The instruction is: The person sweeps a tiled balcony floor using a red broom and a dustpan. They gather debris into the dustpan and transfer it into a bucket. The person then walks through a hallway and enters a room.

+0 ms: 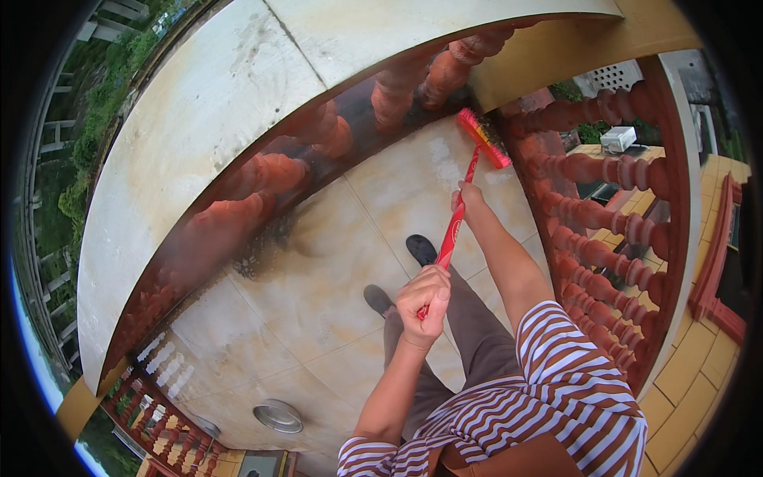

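A broom with a red patterned handle point(451, 238) slants away from me across the balcony floor. Its pink-and-yellow bristled head point(483, 138) rests on the tiles in the far right corner, close to the foot of the balusters. My left hand point(424, 302) is wrapped round the handle near its top end. Farther down the shaft, my right hand point(470, 199) grips it too, with its fingers partly hidden. Dark, dirty smears point(274, 238) mark the floor along the curved balustrade.
Red balusters point(600, 168) stand along the right side, and more point(326, 131) sit under a wide pale ledge point(199, 103) at left. A round metal basin point(278, 416) lies on the floor at lower left. My feet in dark shoes point(421, 250) stand on the tiles point(318, 318).
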`<state>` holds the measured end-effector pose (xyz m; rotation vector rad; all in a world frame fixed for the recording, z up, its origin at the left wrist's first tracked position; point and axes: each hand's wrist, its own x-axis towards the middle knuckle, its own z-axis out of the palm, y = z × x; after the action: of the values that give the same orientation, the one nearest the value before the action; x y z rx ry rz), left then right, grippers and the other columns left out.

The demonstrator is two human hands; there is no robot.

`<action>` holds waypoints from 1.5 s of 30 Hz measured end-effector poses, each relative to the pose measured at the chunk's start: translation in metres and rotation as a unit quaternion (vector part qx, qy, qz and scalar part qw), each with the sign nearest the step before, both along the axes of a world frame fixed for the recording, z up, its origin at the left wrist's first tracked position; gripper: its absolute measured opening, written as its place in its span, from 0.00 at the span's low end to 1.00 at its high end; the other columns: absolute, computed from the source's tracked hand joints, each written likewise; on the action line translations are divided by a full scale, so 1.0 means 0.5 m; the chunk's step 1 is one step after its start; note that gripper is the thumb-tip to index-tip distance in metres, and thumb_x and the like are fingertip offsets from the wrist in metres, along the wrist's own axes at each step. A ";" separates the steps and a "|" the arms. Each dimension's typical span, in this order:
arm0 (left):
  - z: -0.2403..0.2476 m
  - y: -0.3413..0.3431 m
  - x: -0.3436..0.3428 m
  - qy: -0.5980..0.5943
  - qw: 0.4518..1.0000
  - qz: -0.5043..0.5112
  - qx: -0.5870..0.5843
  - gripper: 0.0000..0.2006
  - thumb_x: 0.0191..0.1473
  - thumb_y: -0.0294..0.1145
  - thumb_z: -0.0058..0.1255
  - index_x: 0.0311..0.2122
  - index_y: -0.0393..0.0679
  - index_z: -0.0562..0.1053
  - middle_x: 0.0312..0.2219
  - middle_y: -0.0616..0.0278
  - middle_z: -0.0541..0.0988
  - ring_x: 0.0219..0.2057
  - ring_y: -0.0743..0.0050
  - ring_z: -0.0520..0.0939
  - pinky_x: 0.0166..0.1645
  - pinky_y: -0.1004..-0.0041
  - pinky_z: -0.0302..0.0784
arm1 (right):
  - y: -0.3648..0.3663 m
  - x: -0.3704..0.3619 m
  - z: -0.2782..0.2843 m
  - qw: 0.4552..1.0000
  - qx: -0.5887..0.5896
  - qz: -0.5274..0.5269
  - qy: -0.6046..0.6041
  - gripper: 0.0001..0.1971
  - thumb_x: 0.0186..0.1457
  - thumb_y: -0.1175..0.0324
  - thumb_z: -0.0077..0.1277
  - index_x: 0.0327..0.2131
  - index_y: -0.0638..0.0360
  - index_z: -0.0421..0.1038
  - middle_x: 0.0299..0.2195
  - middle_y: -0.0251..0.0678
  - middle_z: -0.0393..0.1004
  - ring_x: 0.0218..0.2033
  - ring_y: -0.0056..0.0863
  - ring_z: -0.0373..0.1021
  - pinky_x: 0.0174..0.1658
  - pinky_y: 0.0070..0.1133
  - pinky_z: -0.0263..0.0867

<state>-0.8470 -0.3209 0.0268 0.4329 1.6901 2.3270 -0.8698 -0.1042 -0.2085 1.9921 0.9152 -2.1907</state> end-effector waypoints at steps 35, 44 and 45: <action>0.228 -1.286 0.007 0.061 0.928 0.253 -0.267 0.14 0.44 0.19 0.44 0.11 0.35 0.57 0.08 0.63 0.58 0.11 0.72 0.57 0.21 0.71 0.54 | -1.670 -0.086 0.283 0.858 -0.330 0.392 0.044 0.05 0.48 0.75 0.43 0.22 0.57 0.59 0.15 0.32 0.62 0.14 0.26 0.61 0.16 0.22 0.61; 0.330 -1.421 0.102 0.135 0.947 0.239 -0.169 0.14 0.36 0.24 0.47 0.09 0.40 0.57 0.07 0.63 0.57 0.09 0.67 0.58 0.18 0.72 0.51 | -1.698 -0.004 0.441 0.826 -0.380 0.416 0.004 0.05 0.49 0.79 0.46 0.23 0.61 0.61 0.18 0.35 0.66 0.17 0.25 0.66 0.23 0.21 0.70; 0.319 -1.450 0.107 0.122 0.950 0.251 -0.139 0.14 0.37 0.24 0.47 0.09 0.39 0.56 0.07 0.62 0.57 0.10 0.67 0.58 0.18 0.72 0.52 | -1.701 -0.001 0.429 0.843 -0.342 0.415 -0.014 0.05 0.48 0.78 0.46 0.23 0.61 0.61 0.17 0.35 0.66 0.17 0.25 0.66 0.22 0.21 0.70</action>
<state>-0.7936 -1.0460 0.1864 0.2641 2.4522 2.3704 -0.8704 -0.9546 0.0057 1.0050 0.6505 -1.6180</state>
